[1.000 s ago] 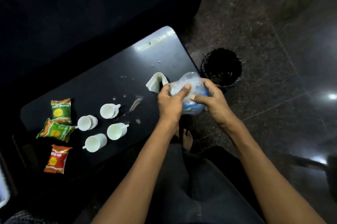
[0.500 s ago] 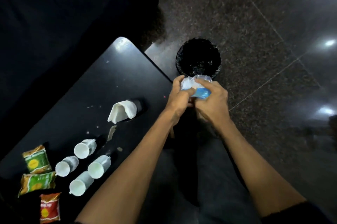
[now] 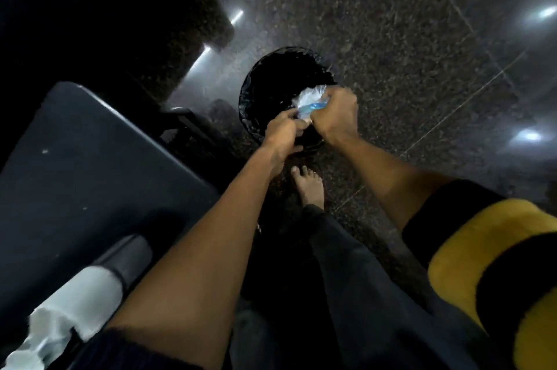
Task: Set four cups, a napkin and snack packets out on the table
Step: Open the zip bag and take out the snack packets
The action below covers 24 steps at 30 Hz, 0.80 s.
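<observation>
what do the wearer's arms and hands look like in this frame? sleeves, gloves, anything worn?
Both hands are bare: left hand and right hand show no gloves, and no rings, watch or bands can be made out. Forearms are bare too. The right sleeve is short, ends above the elbow, with wide yellow and black stripes. The left sleeve looks dark, only its edge in view.

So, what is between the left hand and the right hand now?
A crumpled clear plastic wrapper with blue print, gripped by left hand and right hand, above the black bin; head view.
</observation>
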Available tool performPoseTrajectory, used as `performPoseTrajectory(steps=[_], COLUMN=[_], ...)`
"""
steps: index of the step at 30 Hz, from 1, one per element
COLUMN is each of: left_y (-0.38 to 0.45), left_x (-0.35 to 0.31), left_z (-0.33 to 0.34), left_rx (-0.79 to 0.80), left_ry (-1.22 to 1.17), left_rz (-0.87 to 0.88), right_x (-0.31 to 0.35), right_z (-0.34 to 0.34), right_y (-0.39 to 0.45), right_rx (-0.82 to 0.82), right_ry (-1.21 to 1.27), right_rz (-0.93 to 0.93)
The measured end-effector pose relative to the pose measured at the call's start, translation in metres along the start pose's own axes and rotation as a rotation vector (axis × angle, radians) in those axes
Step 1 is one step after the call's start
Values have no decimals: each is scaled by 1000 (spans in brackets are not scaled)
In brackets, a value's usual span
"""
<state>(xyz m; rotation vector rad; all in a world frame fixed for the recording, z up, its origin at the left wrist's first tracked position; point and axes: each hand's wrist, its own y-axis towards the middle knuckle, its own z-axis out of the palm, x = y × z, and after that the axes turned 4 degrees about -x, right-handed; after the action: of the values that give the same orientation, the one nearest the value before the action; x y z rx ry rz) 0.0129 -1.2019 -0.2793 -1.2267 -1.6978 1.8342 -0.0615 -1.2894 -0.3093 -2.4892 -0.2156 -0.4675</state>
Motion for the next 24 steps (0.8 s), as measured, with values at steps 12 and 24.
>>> performPoseTrajectory(steps=[12, 24], left_y=[81, -19], left_x=[40, 2], left_z=[-18, -61], left_rx=[-120, -215], left_ry=[589, 572], left_rz=[39, 132], right_x=[-1, 58], right_z=[86, 7], right_y=[8, -41], right_rx=[617, 481], right_ry=[-461, -202], right_rz=[-244, -341])
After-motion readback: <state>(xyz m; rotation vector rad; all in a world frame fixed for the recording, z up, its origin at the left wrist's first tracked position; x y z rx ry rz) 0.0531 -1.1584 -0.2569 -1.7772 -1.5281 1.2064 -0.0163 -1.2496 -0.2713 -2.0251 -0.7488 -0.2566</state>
